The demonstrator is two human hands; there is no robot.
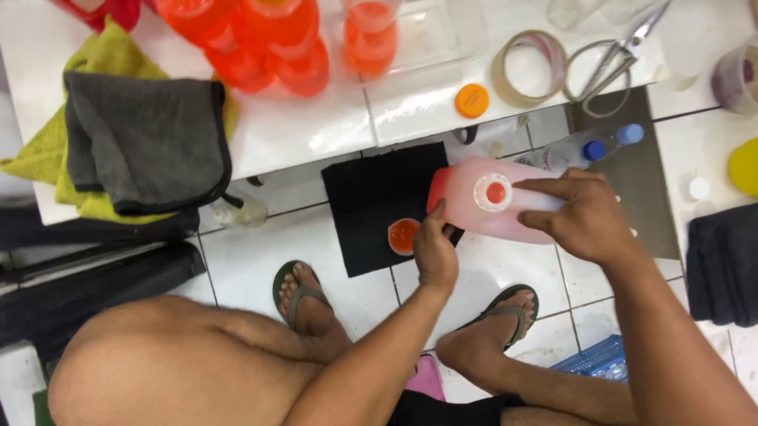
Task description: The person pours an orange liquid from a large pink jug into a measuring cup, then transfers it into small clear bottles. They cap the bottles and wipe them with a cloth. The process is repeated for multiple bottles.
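White tiled floor, black cloth [371, 200] laid below a white table edge [314, 135]. Pink translucent jug [489, 200] is tipped on its side, long axis left-right, mouth to the left, directly above a small cup of orange liquid [402, 236] on the cloth. Right hand [585, 216] grips the jug's base end from above. Left hand [435, 248], fingers curled, steadies the mouth end, just beside the cup; it is the nearer hand to the cup.

Looks like a home workspace used for bottling coloured liquid. White tiled floor [343, 275], low white table [298, 130] crowded with orange-filled bottles [272, 33], tape roll [531, 67], scissors [615, 57], folded grey and green cloths [142, 142]. Bare legs and flip-flops [296, 294] point to informal, domestic surroundings.
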